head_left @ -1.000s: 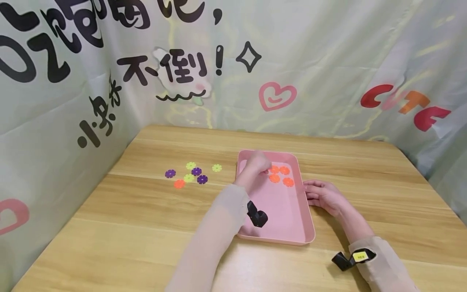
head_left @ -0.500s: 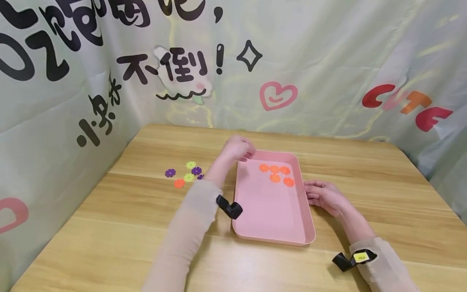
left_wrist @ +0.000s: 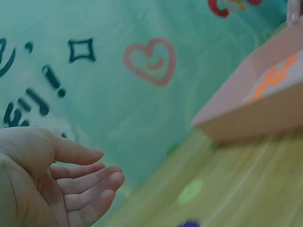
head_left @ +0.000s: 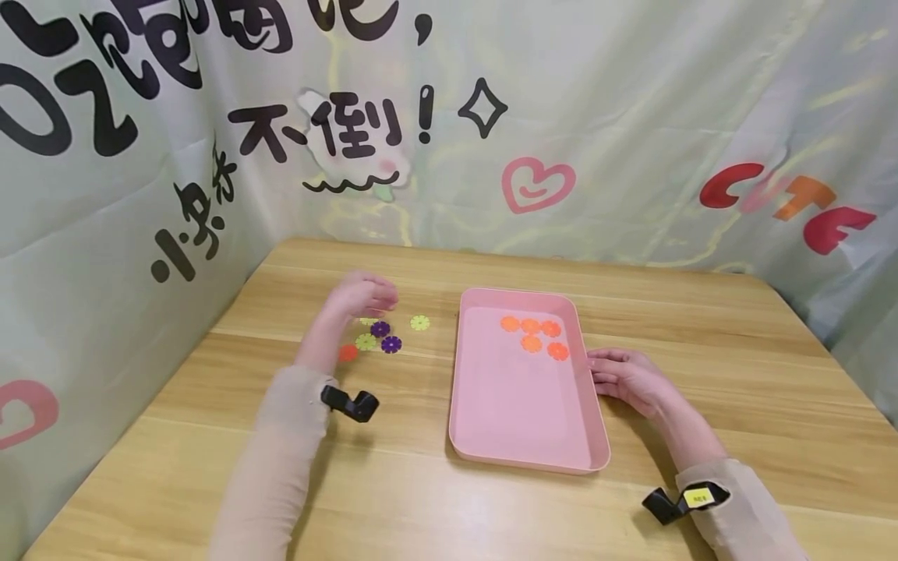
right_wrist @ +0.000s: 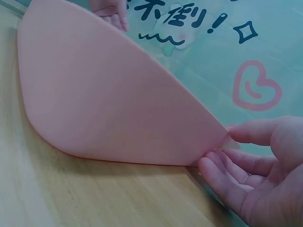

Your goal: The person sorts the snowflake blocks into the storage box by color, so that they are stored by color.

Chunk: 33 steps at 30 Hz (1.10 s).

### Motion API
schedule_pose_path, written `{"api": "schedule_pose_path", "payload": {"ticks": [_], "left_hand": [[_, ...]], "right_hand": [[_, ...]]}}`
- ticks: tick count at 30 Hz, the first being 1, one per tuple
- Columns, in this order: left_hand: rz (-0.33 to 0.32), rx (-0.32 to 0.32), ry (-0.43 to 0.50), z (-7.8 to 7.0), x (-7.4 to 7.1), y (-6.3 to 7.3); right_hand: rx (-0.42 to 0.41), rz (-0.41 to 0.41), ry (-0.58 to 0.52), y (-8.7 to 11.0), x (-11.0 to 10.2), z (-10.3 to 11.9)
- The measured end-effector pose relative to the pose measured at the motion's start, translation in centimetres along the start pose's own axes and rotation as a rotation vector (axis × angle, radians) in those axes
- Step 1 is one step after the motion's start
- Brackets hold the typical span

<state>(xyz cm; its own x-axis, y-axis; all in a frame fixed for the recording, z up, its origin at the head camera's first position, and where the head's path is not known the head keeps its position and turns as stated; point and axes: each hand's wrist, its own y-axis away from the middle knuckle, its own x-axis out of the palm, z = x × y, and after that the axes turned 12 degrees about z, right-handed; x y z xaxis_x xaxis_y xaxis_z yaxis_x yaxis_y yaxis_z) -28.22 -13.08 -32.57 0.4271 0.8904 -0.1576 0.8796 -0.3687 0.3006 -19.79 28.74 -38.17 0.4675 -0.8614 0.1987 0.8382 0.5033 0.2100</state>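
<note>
My left hand (head_left: 361,294) hovers over the loose plastic snowflake discs at the table's left, its fingers loosely bent with nothing between them in the left wrist view. Below it lie yellow discs (head_left: 365,342), purple discs (head_left: 390,344) and an orange disc (head_left: 348,353), partly covered by the hand and wrist. A pink tray (head_left: 522,421) stands to the right, with several orange discs (head_left: 531,343) flat in its far part. My right hand (head_left: 634,382) rests on the table, its fingertips touching the tray's outer right wall near the rim.
One yellow disc (head_left: 419,322) lies apart, between the other discs and the tray. The wooden table (head_left: 379,499) ends at a printed curtain (head_left: 603,117) behind and at both sides. A black wrist camera (head_left: 349,403) sits on the left sleeve.
My left hand has left the tray and moved left to above the loose discs. One more orange disc shows in the tray, formerly under that hand. The right hand keeps its place.
</note>
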Motion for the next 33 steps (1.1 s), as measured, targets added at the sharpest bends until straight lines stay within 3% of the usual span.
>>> {"api": "schedule_pose_path", "payload": {"ticks": [8,14,20,27,33], "left_hand": [[-0.073,-0.042,-0.045,3.6,-3.6,3.0],[-0.125,-0.088,-0.01,5.9,-4.9,4.7],[-0.137,-0.12,-0.137,7.3,-4.8,5.1],[-0.163,-0.149,-0.334,7.7,-3.9,4.7],[-0.13,-0.162,-0.393,7.6,-3.4,4.7]], "right_hand": [[0.0,-0.003,0.004,-0.1,0.1,0.2],[0.006,-0.009,0.026,0.0,0.1,0.2],[0.006,-0.006,0.047,-0.1,-0.1,-0.1],[-0.012,0.004,0.036,-0.1,-0.3,-0.2],[-0.018,0.014,0.027,-0.1,-0.2,-0.3]]}}
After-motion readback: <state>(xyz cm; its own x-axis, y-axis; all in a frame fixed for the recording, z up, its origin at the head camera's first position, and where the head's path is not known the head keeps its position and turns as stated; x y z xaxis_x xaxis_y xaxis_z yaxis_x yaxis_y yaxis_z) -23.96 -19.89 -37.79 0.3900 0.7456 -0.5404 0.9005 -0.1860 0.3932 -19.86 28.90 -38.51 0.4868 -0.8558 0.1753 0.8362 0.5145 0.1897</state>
